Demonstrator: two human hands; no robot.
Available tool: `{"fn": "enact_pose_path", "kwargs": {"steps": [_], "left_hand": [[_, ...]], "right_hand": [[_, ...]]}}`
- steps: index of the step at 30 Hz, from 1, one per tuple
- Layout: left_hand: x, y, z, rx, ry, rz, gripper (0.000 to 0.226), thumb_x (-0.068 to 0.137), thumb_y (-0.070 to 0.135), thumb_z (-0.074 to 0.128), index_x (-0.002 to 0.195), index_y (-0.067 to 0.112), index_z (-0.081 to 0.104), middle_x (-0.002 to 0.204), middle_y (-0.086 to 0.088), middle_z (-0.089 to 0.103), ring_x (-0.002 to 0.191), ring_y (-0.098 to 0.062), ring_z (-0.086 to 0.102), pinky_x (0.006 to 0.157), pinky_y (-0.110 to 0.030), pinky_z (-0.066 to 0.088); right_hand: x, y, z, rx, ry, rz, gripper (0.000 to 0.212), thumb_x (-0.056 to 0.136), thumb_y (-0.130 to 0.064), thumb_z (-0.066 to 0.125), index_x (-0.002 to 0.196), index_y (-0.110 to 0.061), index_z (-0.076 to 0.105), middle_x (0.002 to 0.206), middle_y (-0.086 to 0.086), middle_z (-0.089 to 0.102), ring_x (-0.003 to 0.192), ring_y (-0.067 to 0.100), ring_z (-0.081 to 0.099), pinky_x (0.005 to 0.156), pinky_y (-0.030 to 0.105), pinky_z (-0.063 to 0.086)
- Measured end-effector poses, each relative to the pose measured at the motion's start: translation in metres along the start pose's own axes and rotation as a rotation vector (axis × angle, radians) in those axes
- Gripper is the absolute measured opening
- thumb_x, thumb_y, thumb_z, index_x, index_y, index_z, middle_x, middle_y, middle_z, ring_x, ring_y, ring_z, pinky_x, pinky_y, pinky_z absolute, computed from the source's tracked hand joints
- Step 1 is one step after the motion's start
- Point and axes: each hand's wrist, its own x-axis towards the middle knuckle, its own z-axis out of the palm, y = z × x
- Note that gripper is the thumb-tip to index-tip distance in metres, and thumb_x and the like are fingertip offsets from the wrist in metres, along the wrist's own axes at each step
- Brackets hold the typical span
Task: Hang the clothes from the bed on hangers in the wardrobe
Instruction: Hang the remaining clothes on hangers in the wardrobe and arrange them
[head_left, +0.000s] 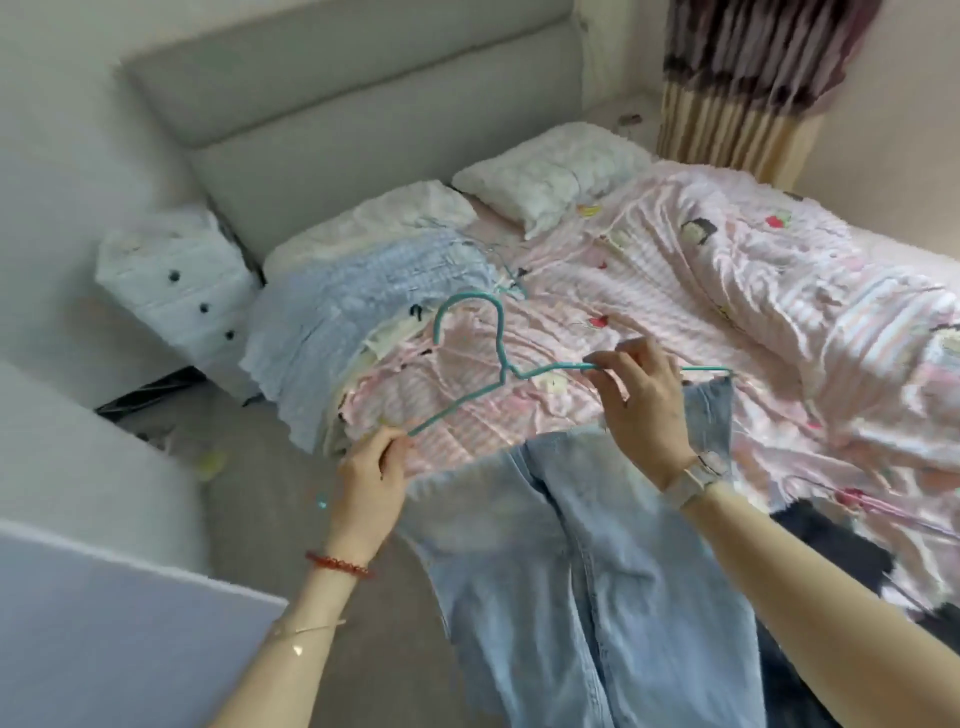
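Both hands up over the bed edge, and between them a thin teal wire hanger (498, 364). The left hand (371, 478) pinches its lower-left shoulder tip, fingers curled round the wire. The right hand (641, 410) grasps the right shoulder arm, thumb and fingers closed on it. The hanger's long axis runs from lower left to upper right, its hook arching up and away toward the grey padded headboard (363, 109). Hanging just beneath the hanger, a pair of light blue denim jeans (587, 561) drapes off the pink striped quilt (727, 291), legs pointing down toward the camera. A pale blue crinkled garment (363, 301) lies on the bed's left side.
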Motion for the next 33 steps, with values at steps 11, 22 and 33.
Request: {"fn": "enact_pose_path", "kwargs": {"steps": [11, 22, 33], "left_hand": [[-0.221, -0.112, -0.223, 0.341, 0.616, -0.518, 0.021, 0.088, 0.013, 0.053, 0.082, -0.003, 0.065, 0.081, -0.017, 0.066, 0.079, -0.031, 0.059, 0.068, -0.027, 0.035], [-0.427, -0.132, -0.317, 0.848, 1.013, -0.708, 0.032, 0.092, 0.015, 0.036, 0.091, 0.001, 0.064, 0.09, -0.019, 0.066, 0.088, -0.031, 0.052, 0.079, -0.043, 0.038], [-0.45, -0.087, -0.396, 0.304, 1.647, -0.702, 0.031, 0.091, 0.034, 0.045, 0.096, 0.013, 0.067, 0.093, -0.011, 0.069, 0.083, -0.003, 0.058, 0.078, -0.007, 0.041]], "right_hand": [[-0.054, -0.275, 0.109, 0.343, -0.85, -0.804, 0.04, 0.089, -0.04, 0.037, 0.098, -0.013, 0.065, 0.082, 0.007, 0.066, 0.067, 0.029, 0.063, 0.052, 0.033, 0.047], [-0.204, -0.454, 0.12, 0.706, -1.332, -1.053, 0.018, 0.092, -0.024, 0.053, 0.106, -0.018, 0.064, 0.059, -0.015, 0.051, 0.061, 0.011, 0.047, 0.058, 0.021, 0.034], [-0.327, -0.61, 0.089, 0.97, -1.451, -0.987, 0.015, 0.089, -0.017, 0.058, 0.096, -0.008, 0.068, 0.056, -0.023, 0.041, 0.052, 0.0, 0.048, 0.059, 0.014, 0.033]]}}
